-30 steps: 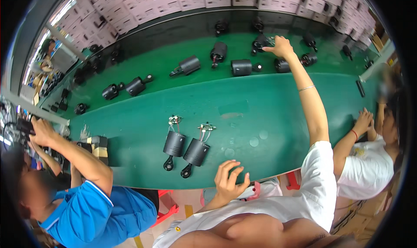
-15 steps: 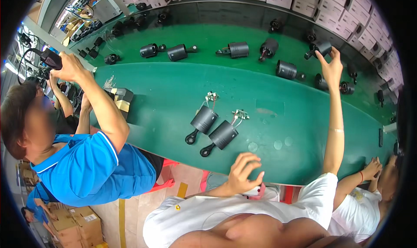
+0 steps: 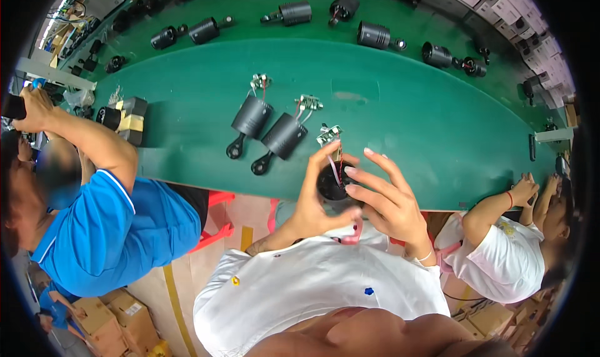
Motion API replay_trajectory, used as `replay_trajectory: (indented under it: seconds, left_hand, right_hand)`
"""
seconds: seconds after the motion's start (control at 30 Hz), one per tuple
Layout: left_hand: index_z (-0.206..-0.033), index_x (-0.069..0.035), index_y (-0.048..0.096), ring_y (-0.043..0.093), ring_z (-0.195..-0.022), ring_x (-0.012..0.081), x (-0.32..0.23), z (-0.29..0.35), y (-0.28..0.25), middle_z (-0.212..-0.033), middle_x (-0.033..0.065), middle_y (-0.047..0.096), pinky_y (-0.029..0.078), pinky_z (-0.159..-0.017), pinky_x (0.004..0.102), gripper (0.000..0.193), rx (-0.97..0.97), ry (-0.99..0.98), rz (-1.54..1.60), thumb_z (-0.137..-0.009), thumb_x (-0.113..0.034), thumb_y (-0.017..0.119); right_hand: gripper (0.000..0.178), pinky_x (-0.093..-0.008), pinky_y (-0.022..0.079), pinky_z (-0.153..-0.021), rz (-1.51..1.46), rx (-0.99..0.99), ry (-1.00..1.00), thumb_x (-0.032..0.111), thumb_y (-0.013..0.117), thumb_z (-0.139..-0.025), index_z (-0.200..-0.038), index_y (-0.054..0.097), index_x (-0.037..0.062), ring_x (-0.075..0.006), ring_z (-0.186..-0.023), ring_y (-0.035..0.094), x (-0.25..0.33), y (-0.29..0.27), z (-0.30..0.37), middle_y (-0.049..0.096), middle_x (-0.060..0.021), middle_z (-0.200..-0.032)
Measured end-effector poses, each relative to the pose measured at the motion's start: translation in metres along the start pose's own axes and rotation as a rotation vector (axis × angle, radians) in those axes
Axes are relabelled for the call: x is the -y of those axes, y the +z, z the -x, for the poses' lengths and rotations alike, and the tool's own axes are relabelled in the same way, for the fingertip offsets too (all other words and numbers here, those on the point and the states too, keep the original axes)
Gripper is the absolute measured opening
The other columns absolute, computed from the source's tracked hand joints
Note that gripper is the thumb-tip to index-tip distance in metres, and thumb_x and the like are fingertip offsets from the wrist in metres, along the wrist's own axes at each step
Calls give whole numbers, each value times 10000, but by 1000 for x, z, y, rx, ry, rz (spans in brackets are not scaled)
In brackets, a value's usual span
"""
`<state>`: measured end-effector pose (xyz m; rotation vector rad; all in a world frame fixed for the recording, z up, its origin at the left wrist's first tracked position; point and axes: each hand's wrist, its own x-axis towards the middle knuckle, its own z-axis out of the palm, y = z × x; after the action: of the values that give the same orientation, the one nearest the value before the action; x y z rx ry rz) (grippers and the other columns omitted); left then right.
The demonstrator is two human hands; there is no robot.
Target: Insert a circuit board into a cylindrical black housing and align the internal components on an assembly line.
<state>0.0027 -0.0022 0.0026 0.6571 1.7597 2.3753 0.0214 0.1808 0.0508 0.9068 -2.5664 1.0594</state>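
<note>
Close to the bench's near edge, my left hand (image 3: 304,208) is curled round a black cylindrical housing (image 3: 327,187), its open end facing up. White and red wires run from inside it to a small green circuit board (image 3: 329,134) beyond the rim. My right hand (image 3: 398,211) is at the housing's right side, fingers stretched and apart, two fingertips by the opening and wires; its thumb is hidden. To the left lie two similar housings (image 3: 252,115) (image 3: 285,136), each with a ringed black end piece and a wired circuit board (image 3: 260,81) (image 3: 308,102).
Several black housings (image 3: 374,35) line the raised green ledge behind the green bench top (image 3: 425,125). Black blocks with yellow pads (image 3: 132,120) sit at the left. Co-workers in a blue shirt (image 3: 119,232) and a white shirt (image 3: 506,251) flank me. White boxes (image 3: 500,10) are stacked at the back right.
My right hand has come back from the far right ledge, and a housing is now in front of me. My left hand has closed round it. The view has tipped downward.
</note>
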Motion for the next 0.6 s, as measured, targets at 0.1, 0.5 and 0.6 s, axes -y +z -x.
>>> replay_trajectory:
  seconds: [0.1,0.5,0.6]
  left_hand:
    - [-1450,-17,289,577,-1066,276,3,11,-5,-1255,197,530,458,-955,385,928,50,-82,191,-661,-133,763]
    - [-1357,-12,409,618,-965,242,-11,21,-3,-1143,173,605,486,-882,341,832,253,-267,410,-593,-98,727]
    - [-1326,-19,453,616,-946,226,-18,22,-6,-1127,147,620,487,-868,325,797,268,-294,292,-580,-83,727]
  right_hand:
    - [417,-465,441,-1033,-179,-229,64,24,677,-769,-1184,672,62,-316,-1278,513,0,7,2,625,-101,-1277]
    - [265,-297,507,-841,-1158,-374,529,23,654,-875,-1130,651,-46,-207,-920,635,-44,33,23,679,-150,-1035]
    - [211,-285,500,-792,-1252,-278,572,31,695,-842,-1040,679,-41,-198,-867,625,-47,32,25,680,-141,-954]
